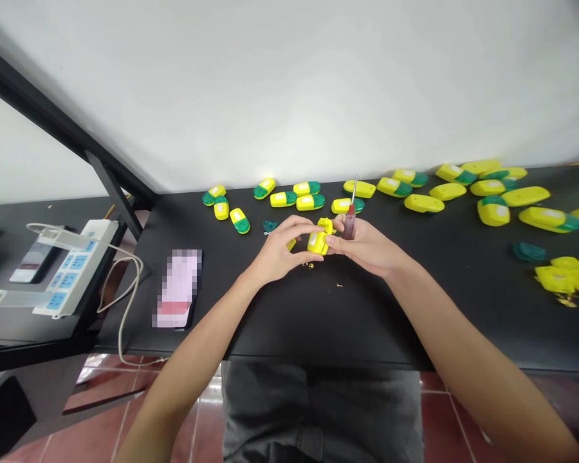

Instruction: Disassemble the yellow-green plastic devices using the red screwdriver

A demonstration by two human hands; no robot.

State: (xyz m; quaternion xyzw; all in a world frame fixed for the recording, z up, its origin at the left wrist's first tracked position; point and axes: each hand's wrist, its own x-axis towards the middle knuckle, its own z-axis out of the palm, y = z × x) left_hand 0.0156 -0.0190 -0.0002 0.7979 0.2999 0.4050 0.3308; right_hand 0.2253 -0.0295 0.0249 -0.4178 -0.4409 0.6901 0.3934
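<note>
My left hand (280, 249) and my right hand (361, 245) meet above the black tabletop (289, 315). Between them is a yellow plastic casing (318, 242), partly hidden by my fingers and gripped by my left hand. My right fingers touch it too. A small screwdriver (350, 220) with a translucent red handle stands upright in my right hand, its thin metal shaft pointing away from me. Several yellow-and-green plastic casings (306, 202) lie just beyond my hands. Small yellow bits (340, 285) are scattered on the tabletop near my hands.
More yellow and green casing parts (550, 218) are heaped at the right of the table. A phone (178, 289) with a blurred screen lies to my left. Beyond it are a white power strip (67, 270) and its cable. A white wall rises behind the table.
</note>
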